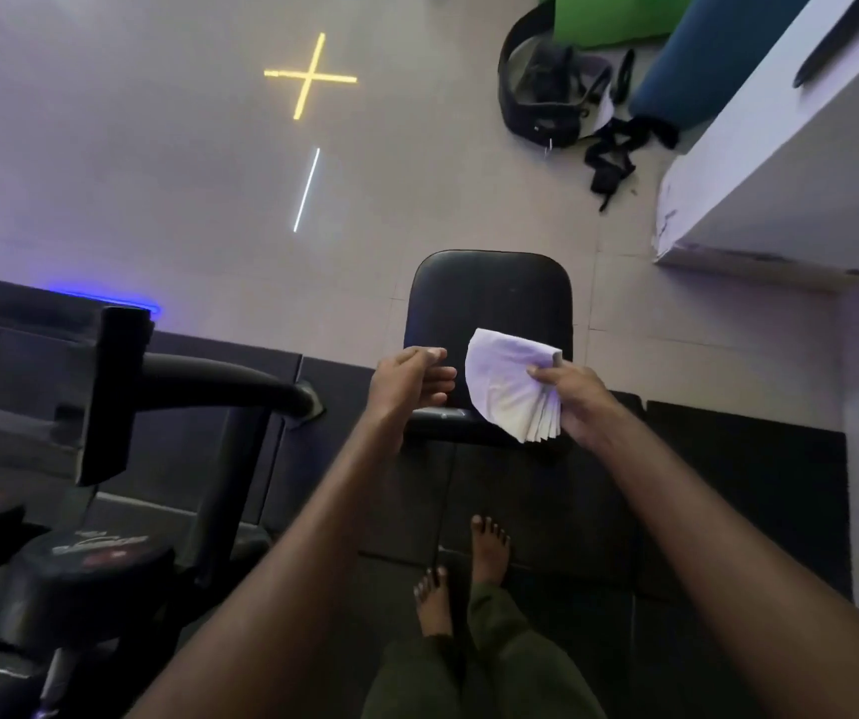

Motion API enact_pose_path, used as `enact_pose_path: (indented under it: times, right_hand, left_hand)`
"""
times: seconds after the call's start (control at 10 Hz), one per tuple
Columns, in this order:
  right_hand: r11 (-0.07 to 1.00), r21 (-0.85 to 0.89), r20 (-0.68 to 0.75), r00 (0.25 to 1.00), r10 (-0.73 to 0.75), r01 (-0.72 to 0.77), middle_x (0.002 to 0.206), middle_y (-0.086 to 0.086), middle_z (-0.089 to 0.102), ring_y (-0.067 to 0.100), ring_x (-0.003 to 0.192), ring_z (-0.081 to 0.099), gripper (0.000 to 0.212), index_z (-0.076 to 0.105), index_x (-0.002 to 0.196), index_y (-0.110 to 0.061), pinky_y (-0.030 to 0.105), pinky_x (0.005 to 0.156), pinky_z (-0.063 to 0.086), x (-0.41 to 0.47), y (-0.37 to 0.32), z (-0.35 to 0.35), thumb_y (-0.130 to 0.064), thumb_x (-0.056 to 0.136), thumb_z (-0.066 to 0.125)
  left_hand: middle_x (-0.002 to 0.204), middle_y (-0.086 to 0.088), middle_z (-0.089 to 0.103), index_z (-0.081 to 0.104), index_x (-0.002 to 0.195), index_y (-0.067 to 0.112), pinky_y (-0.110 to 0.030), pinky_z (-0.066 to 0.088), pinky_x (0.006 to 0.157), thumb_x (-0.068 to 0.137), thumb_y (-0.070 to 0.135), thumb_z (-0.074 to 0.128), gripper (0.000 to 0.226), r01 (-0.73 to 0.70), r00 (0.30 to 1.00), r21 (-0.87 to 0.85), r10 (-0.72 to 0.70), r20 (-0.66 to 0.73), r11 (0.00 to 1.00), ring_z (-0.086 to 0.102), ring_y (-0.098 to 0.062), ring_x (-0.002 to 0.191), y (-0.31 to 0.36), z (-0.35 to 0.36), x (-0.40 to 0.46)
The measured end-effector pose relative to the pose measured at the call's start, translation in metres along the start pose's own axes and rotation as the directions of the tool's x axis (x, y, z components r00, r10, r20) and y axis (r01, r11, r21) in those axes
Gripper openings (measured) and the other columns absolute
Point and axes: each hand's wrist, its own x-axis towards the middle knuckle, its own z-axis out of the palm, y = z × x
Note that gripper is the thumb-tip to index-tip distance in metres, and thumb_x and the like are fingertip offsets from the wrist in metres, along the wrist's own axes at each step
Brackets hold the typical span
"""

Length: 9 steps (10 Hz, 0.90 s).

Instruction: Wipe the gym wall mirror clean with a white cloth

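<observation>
My right hand (572, 402) pinches a folded white cloth (507, 386) by its right edge, and the layers fan out toward the left. The cloth hangs just above the near end of a black padded bench seat (489, 298). My left hand (409, 378) hovers a short gap to the left of the cloth, fingers curled, with nothing in it. I cannot make out a wall mirror in this view.
A black gym machine with a curved bar (220, 381) and round pads (90, 557) fills the left. A belt and black straps (551, 96) lie on the glossy tiled floor (157, 173), beside a blue roll (702, 70). A white ledge (759, 189) juts in at right. My bare feet (468, 573) stand on black mats.
</observation>
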Motion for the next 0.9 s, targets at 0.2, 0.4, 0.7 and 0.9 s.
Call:
enact_pose_path:
  times: [0.2,0.4,0.7,0.9]
  right_hand:
    - [0.972,-0.222,-0.075,0.992,-0.098,0.079,0.129,0.016,0.07,0.03,0.112,0.069,0.03,0.065,0.129,-0.003,0.037,0.085,0.057,0.123,-0.005,0.009,-0.011,0.1,0.068]
    - [0.778,-0.587,-0.166,0.907,-0.386,0.224,0.111,0.0,0.067,0.019,0.102,0.064,0.036,0.063,0.132,-0.015,0.034,0.09,0.052,0.169,0.016,0.015,-0.017,0.097,0.07]
    - [0.898,-0.405,-0.23,0.931,-0.284,0.173,0.13,0.0,0.064,0.016,0.117,0.059,0.062,0.041,0.159,-0.015,0.033,0.097,0.049,0.132,0.028,0.015,-0.022,0.103,0.066]
    - [0.958,-0.24,-0.218,0.953,-0.21,0.156,0.118,0.008,0.074,0.019,0.102,0.069,0.021,0.068,0.123,-0.021,0.032,0.082,0.055,0.075,0.037,-0.002,-0.017,0.103,0.062]
  left_hand:
    - [0.073,-0.005,0.067,0.07,0.083,0.013,-0.026,0.046,0.054,0.1,0.014,0.06,0.02,-0.006,0.993,0.098,0.017,-0.114,0.995,0.059,-0.02,0.065,-0.034,0.005,0.105]
    - [0.085,0.007,0.069,0.072,0.107,0.02,-0.04,0.064,0.082,0.1,0.019,0.056,0.018,-0.081,0.957,0.351,0.171,-0.233,0.933,0.072,-0.017,0.078,-0.061,-0.002,0.156]
    - [0.085,0.006,0.074,0.074,0.104,0.024,-0.048,0.064,0.086,0.094,0.024,0.057,0.019,-0.116,0.979,0.372,0.17,-0.115,0.921,0.074,-0.014,0.08,-0.048,0.004,0.14]
    - [0.096,-0.003,0.076,0.075,0.103,0.023,-0.043,0.065,0.082,0.097,0.022,0.058,0.019,-0.187,0.981,0.365,0.195,0.015,0.912,0.074,-0.019,0.088,-0.026,0.022,0.103]
